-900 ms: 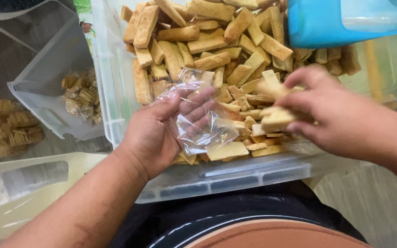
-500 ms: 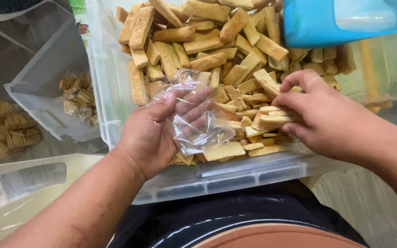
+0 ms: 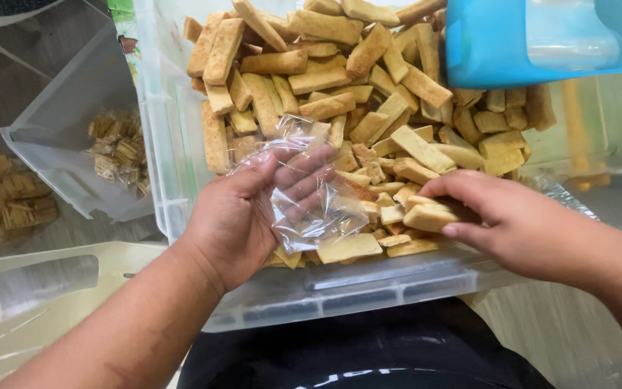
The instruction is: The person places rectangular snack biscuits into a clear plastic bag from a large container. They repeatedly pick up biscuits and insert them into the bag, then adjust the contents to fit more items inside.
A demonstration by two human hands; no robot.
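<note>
A clear plastic tub rests on my lap, filled with several tan rectangular biscuit pieces. My left hand holds a small clear plastic bag over the tub's near side, fingers inside the bag's mouth. My right hand is to the right of the bag, pinching a few biscuit pieces picked from the pile. The two hands are a short gap apart.
A blue plastic container hangs over the tub's far right corner. To the left a clear bin holds several filled biscuit bags; more bagged biscuits lie further left. A pale lid sits at lower left.
My right hand has dropped lower and spread along the pile, still holding biscuit pieces. My left hand has kept the bag in nearly the same place.
</note>
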